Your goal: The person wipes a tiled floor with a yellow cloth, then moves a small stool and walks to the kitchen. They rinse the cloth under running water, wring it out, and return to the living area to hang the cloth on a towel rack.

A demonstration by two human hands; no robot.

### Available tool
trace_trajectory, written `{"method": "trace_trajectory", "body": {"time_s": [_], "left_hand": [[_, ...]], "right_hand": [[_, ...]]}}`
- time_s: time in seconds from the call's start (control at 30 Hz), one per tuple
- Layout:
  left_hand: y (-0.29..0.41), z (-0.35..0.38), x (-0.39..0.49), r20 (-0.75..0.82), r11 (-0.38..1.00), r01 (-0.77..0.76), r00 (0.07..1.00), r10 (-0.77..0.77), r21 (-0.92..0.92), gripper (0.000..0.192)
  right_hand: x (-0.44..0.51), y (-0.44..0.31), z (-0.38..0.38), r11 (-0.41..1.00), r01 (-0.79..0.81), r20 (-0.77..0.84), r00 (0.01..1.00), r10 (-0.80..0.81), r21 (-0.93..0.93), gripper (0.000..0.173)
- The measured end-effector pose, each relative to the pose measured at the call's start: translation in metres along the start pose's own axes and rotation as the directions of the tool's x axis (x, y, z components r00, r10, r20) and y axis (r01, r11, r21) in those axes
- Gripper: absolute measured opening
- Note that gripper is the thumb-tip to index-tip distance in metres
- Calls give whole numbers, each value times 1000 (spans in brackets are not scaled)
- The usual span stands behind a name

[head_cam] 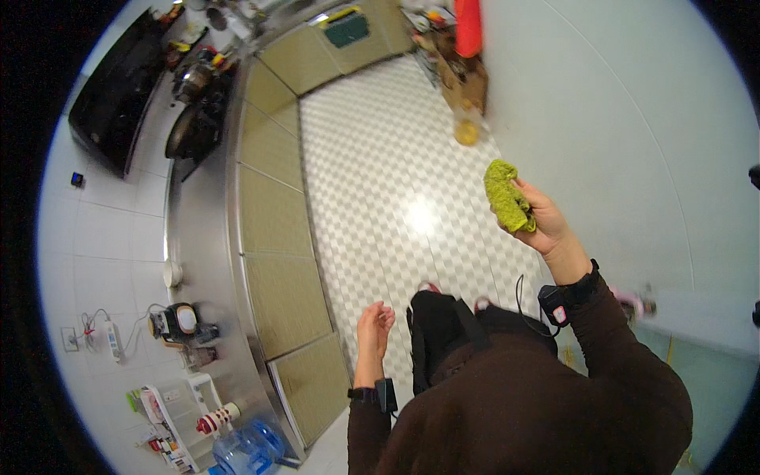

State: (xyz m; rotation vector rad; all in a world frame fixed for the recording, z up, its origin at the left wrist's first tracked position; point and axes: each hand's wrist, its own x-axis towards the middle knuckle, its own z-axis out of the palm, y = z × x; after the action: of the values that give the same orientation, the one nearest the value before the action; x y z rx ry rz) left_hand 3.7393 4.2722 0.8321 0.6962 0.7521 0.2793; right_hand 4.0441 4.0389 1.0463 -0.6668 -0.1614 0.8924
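Observation:
A folded yellow-green cloth (508,199) is gripped in my right hand (543,222), held out over the tiled floor beside the pale wall. The thumb presses on its near side, and some fingers are hidden behind it. My left hand (374,332) hangs lower, between my body and the cabinet doors. Its fingers are loosely curled and apart, with nothing in them. Both wrists carry dark straps with small devices.
A steel counter (205,225) runs along the left, bearing a wok (193,133), a small appliance (181,323) and a white rack (172,421). Near it is a large blue water bottle (252,445). By the right wall stand a brown bag (466,86) and a bottle of yellow liquid (467,130).

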Motion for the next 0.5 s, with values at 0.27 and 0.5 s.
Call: {"method": "trace_trajectory", "body": {"time_s": [0.27, 0.5], "left_hand": [[180, 35, 216, -111, 999, -5, 994, 10, 39, 21], [367, 113, 437, 57, 989, -7, 998, -1, 150, 22]], "right_hand": [[313, -31, 48, 990, 37, 104, 993, -52, 134, 33], [571, -86, 40, 958, 89, -40, 996, -81, 274, 33]]}}
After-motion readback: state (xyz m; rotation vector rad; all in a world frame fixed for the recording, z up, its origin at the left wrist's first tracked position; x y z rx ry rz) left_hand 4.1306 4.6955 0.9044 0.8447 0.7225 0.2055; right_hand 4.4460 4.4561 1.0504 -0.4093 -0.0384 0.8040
